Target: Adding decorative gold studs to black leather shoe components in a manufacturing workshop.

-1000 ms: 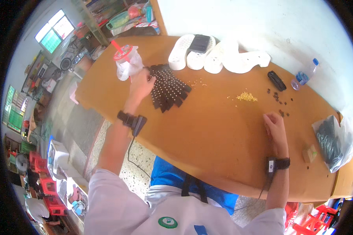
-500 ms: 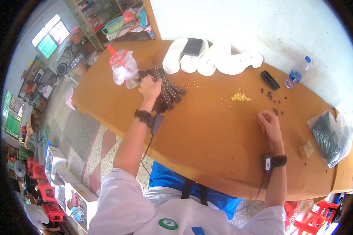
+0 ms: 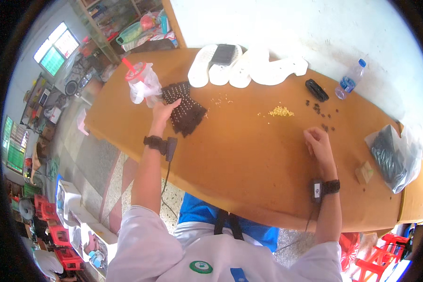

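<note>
My left hand [image 3: 163, 113] is closed on the near-left side of a bundle of dark brown strips [image 3: 185, 113] dotted with pale studs; its thumb lies over them and the other fingers are mostly hidden. The strips fan over the brown tabletop, beside a lidded cup [image 3: 137, 75] with a red straw in a white plastic bag. My right hand [image 3: 318, 143] is at the right of the table, its fingers loosely curled with nothing visible in them. Beyond it lie a heap of small gold-coloured pieces [image 3: 281, 111] and scattered small dark bits [image 3: 317, 108].
White shoe soles [image 3: 239, 73] line the wall, a dark flat rectangular object [image 3: 223, 54] on top. A black oblong object [image 3: 317, 90] and a plastic bottle [image 3: 351, 81] stand farther right. A clear bag with dark contents [image 3: 391, 157] and a small tan block [image 3: 364, 172] lie near the right end.
The studded strips have gone from a wide, loose fan to a more compact bundle. My left hand has shifted to their near-left side. The right hand stays curled in nearly the same place.
</note>
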Demonstrator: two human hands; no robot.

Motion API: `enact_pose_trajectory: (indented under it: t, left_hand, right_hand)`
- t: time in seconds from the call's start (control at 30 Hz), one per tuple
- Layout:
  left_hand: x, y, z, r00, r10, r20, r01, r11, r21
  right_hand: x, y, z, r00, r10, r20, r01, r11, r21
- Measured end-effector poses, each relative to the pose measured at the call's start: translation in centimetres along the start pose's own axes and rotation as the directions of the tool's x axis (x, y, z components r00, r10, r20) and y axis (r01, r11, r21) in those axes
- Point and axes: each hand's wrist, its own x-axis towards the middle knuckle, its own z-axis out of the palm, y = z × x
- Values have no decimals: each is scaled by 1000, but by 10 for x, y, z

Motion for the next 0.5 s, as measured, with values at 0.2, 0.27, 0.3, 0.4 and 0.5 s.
enact_pose_trajectory:
  t: [0.2, 0.27, 0.3, 0.4, 0.5]
  left_hand:
    - [-7, 36, 10, 940, -217, 263, 290, 915, -282]
    - [-5, 41, 8, 902, -220, 371, 324, 913, -247]
    - [-3, 40, 5, 900, -198, 388, 321, 904, -284]
    - [2, 45, 10, 898, -298, 323, 381, 895, -232]
    - [-10, 55, 20, 945, -194, 262, 264, 928, -264]
  right_hand:
    - [1, 7, -5, 1000, 0, -14, 1, 1000, 19]
    - [0, 6, -7, 1000, 2, -15, -2, 1000, 10]
    - [1, 5, -5, 1000, 2, -15, -2, 1000, 5]
    - [3, 4, -3, 1000, -13, -1, 13, 1000, 6]
    - [-2, 1, -4, 1000, 18, -24, -18, 1000, 15]
